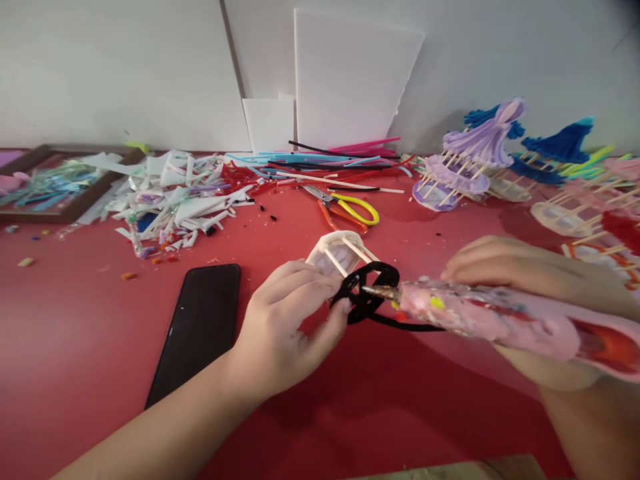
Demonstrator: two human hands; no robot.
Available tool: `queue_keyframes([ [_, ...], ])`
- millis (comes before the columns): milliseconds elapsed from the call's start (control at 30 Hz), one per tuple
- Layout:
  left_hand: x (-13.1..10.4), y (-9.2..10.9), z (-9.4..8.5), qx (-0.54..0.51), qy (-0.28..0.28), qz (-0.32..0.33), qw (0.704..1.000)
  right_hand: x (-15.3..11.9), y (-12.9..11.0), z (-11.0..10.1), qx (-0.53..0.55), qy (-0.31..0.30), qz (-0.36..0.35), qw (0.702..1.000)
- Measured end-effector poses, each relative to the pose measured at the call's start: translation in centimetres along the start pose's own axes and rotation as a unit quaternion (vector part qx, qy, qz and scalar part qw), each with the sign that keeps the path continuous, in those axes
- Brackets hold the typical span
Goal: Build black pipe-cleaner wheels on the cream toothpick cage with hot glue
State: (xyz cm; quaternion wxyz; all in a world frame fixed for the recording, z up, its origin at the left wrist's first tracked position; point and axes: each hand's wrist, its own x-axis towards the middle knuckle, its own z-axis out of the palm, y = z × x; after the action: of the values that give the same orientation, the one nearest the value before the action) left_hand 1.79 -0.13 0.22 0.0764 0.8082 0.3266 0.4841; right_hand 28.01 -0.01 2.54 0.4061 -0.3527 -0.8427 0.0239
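Note:
My left hand (287,320) is closed on a small craft frame, pinching its black fuzzy ring (373,272) between thumb and fingers. Pale sticks join this ring to a cream-coloured round base (336,250) behind it. My right hand (540,287) is wrapped round a pink glue gun (480,317), smeared with residue, which hides part of the hand. The gun's metal nozzle points left, at the black ring, and looks touching or nearly so. A black fuzzy strand (410,326) trails right from the ring and passes behind the gun.
A black phone (200,327) lies left of my left hand. Beyond are scissors (350,207), loose pipe cleaners (320,160) and white scraps (180,193). A purple carousel-like model (463,160) stands at back right, near several others. A brown frame (75,207) is far left.

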Motion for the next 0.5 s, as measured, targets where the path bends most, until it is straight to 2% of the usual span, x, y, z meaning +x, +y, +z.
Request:
queue_keyframes([
  [100, 0.10, 0.14, -0.05, 0.015, -0.007, 0.019, 1.000, -0.05, 0.28, -0.12, 0.009, -0.026, -0.042, 0.999],
  [233, 0.11, 0.25, -0.11, 0.023, -0.015, 0.020, 0.999, -0.02, 0.27, -0.23, -0.043, -0.042, -0.052, 0.997],
  [500, 0.12, 0.20, 0.00, 0.017, -0.013, 0.010, 1.000, 0.04, -0.08, -0.18, -0.036, -0.035, -0.066, 0.997],
])
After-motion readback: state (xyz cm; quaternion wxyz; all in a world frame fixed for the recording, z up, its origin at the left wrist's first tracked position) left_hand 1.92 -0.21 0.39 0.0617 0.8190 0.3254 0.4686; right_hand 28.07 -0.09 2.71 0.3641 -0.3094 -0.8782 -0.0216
